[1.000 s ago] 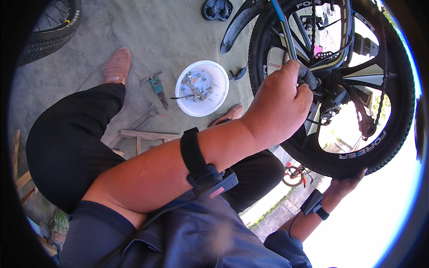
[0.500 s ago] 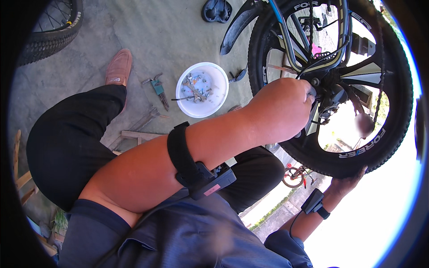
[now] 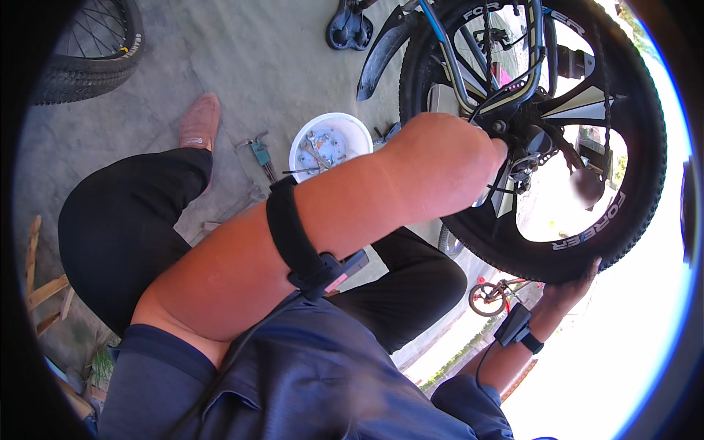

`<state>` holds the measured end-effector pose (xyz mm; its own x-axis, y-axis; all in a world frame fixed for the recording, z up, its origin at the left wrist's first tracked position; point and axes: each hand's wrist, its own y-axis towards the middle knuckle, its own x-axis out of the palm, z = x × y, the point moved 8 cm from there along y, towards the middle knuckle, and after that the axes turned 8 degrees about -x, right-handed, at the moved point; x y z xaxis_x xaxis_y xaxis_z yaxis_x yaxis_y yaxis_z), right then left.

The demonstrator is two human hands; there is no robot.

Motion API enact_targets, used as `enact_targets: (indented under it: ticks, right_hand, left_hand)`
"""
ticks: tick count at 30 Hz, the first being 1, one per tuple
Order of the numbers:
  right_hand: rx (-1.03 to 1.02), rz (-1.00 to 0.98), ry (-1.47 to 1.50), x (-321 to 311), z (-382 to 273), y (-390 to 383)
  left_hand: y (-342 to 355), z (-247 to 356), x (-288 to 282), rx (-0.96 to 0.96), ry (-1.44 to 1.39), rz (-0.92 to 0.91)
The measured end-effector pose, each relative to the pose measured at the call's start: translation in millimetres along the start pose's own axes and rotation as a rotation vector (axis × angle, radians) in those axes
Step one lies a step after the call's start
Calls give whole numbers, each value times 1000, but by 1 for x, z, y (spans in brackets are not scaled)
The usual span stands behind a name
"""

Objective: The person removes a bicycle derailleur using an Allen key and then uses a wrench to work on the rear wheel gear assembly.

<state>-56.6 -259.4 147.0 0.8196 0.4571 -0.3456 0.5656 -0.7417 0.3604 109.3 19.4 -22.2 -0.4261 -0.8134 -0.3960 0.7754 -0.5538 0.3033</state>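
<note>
Apparently you're working near the hub (image 3: 529,144) of the bicycle wheel (image 3: 579,109) at your right. Your left hand (image 3: 458,163) sits beside it; your right hand (image 3: 572,287) touches the tyre's (image 3: 647,147) lower edge. I can't tell whether either grip is clamped. Next likely needs steady support.

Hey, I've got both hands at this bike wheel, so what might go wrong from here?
The wheel could turn if the right hand slips off the tyre, and its spokes might knock the left hand near the hub.

The left hand's fingers are hidden in this view, so a pinch near the hub could go unnoticed.

The white tub sits beside the left forearm; a bump might spill its tools.
</note>
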Motion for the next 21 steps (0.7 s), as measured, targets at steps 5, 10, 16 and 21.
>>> enact_targets:
  ticks: [5,10,16,21]
  right_hand:
    - [-61,-74,8,-2,1,6]
    - [-43,-41,7,9,-3,0]
    - [-306,-111,-257,-6,-15,2]
    - [-14,-5,28,6,-4,-2]
  left_hand:
    - [3,5,0,44,110,-74]
    - [12,14,-9,143,246,-17]
    - [15,-10,11,-300,-395,-170]
    - [-11,-21,39,-851,-1311,-286]
